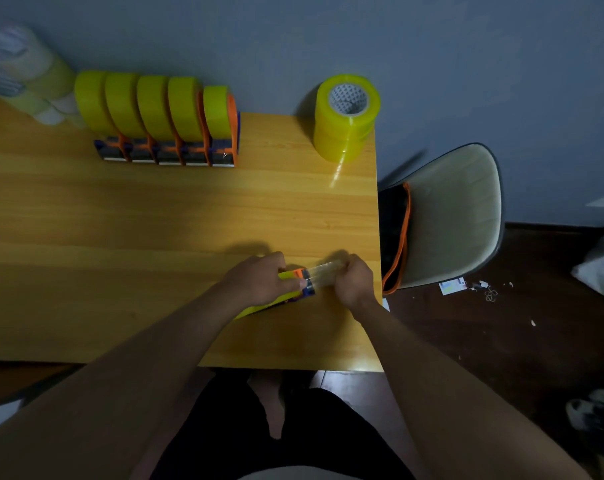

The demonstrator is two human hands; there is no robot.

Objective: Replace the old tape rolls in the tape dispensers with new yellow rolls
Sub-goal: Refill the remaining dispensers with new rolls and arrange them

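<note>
On the wooden table, near its right front corner, my left hand grips an orange and blue tape dispenser loaded with a yellow roll. A strip of clear tape stretches from the dispenser's mouth to my right hand, which pinches its free end. At the back, several dispensers with yellow rolls stand in a row. A stack of new yellow rolls stands at the back right corner.
Pale, blurred tape rolls lie at the back left corner. A beige chair with a black bag with orange handles stands right of the table. Scraps and clutter lie on the dark floor.
</note>
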